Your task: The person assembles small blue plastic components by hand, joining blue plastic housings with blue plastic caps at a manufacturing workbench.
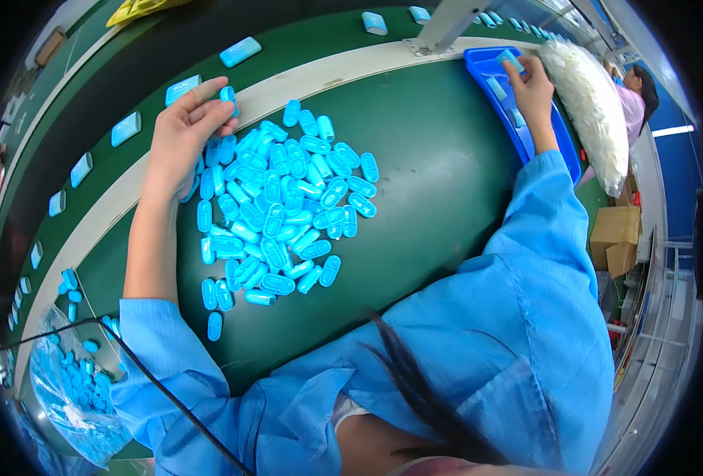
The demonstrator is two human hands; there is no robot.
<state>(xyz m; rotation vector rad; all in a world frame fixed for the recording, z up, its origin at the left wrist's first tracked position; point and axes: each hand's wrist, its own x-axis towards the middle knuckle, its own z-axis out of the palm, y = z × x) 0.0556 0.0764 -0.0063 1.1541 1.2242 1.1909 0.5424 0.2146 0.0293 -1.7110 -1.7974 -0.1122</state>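
Head view: a green work table (431,159) takes up the middle, and the wearer's blue jacket (542,333) fills much of the lower part. Beyond the table, past a pale rail, a green conveyor belt (308,49) curves round from the left to the upper right. On the table, left of centre, lies a loose pile of glossy blue oblong cases (274,218), many overlapping, with a few lying apart at its near edge. A clear plastic bag (101,440) with more small blue pieces inside sits at the lower left. A bulging white bag (585,111) stands at the upper right, just beside a deep-blue tray (567,151) holding light-blue blocks. The left hand (189,127) is above the pile's far left edge, near the rail, its thumb and fingers pinching a single blue case (228,95). The right hand (532,83) reaches over the tray, fingers bent toward a light-blue block (510,59) at its far end; whether they grip the block or only touch it, I cannot tell. Small light-blue packs (241,51) lie spaced out along the belt.
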